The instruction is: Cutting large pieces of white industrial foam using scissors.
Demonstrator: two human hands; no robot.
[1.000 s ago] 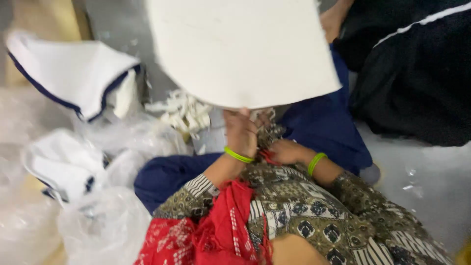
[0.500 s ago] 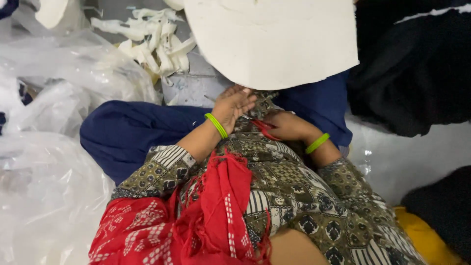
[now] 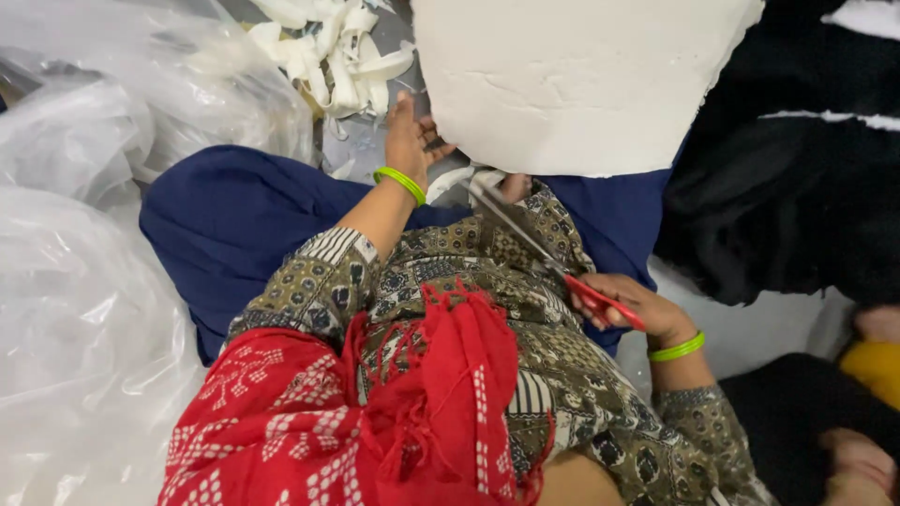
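Note:
A large off-white sheet of stiff material hangs over my lap. My left hand, with a green bangle on the wrist, holds the sheet's lower left edge. My right hand, also with a green bangle, grips red-handled scissors. Their long metal blades point up toward the sheet's lower edge and look open there. I sit with blue trousers, a patterned olive top and a red scarf in view.
A heap of white cut strips lies on the floor beyond my left hand. Clear plastic bags fill the left side. Black cloth with a white stripe lies at the right, and another person's hand shows at the bottom right.
My right hand has drawn back to the right and now shows the red-handled scissors. The view has shifted, with the sheet higher and the left hand still at its edge.

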